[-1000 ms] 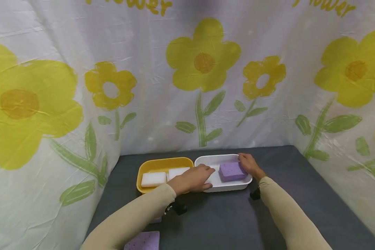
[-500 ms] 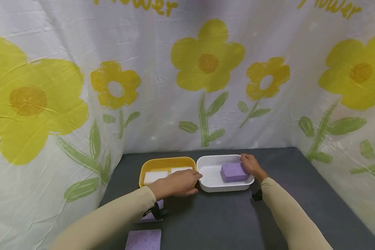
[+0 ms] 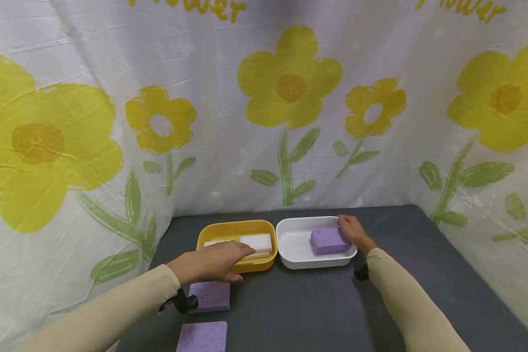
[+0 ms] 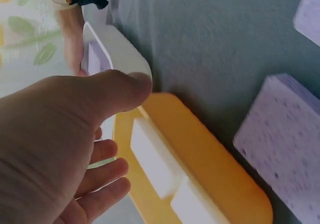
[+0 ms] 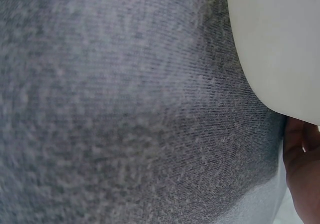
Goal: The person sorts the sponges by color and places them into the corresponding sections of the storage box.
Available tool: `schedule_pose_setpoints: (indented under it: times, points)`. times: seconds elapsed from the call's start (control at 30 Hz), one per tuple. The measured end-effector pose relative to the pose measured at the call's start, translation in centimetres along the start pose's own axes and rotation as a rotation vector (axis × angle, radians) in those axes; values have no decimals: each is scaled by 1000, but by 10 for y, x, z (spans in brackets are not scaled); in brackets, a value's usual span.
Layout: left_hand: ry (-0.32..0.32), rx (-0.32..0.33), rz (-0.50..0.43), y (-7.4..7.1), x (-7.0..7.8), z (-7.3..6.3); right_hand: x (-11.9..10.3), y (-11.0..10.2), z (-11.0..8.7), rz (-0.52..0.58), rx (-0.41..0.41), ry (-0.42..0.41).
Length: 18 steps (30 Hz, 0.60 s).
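My left hand (image 3: pixel 213 261) is above the near left part of the yellow tray (image 3: pixel 237 227), fingers loosely extended and holding nothing. Two white sponge blocks lie in that tray; the right block (image 3: pixel 257 240) shows plainly, while my hand partly covers the left one. At the right end of the white tray (image 3: pixel 292 244), my right hand (image 3: pixel 354 233) grips the rim. A purple speckled sponge (image 3: pixel 329 241) sits inside the white tray, close to those fingers. The right wrist view catches only part of the right hand (image 5: pixel 302 169) against the tray's outer wall (image 5: pixel 280 48).
Side by side, the two trays stand toward the back of the dark grey table (image 3: pixel 299 313). Two flat purple sponges lie in front of the yellow tray, one nearer it (image 3: pixel 213 296) and another closer (image 3: pixel 202 337). A flower-printed curtain (image 3: pixel 220 161) hangs behind and beside the table.
My left hand has moved left from the white tray's left end, across the yellow tray, uncovering its right white block. The right hand stays on the white tray's rim.
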<state>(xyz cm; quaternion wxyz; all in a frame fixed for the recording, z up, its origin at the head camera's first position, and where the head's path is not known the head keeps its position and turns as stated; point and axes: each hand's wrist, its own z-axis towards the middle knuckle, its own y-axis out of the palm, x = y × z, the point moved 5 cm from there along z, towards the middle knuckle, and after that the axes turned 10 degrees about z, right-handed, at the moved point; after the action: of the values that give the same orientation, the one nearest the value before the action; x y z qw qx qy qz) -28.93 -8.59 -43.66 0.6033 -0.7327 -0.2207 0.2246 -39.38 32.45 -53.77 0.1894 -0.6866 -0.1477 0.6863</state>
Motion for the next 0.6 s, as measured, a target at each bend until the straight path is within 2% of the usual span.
schedule_pose_setpoints:
  times: [0.13, 0.23, 0.47, 0.6]
  points:
    - [9, -37, -5, -1, -9, -16, 1, 0, 0, 6, 2, 5]
    - [19, -67, -46, -1, -14, -25, 1, 0, 0, 11, -4, 12]
    - [-63, -163, -146, 7, -24, -43, 1, -1, -1, 19, -10, 15]
    - [-45, -164, -158, 11, -24, -50, 2, 0, -1, 32, -13, 11]
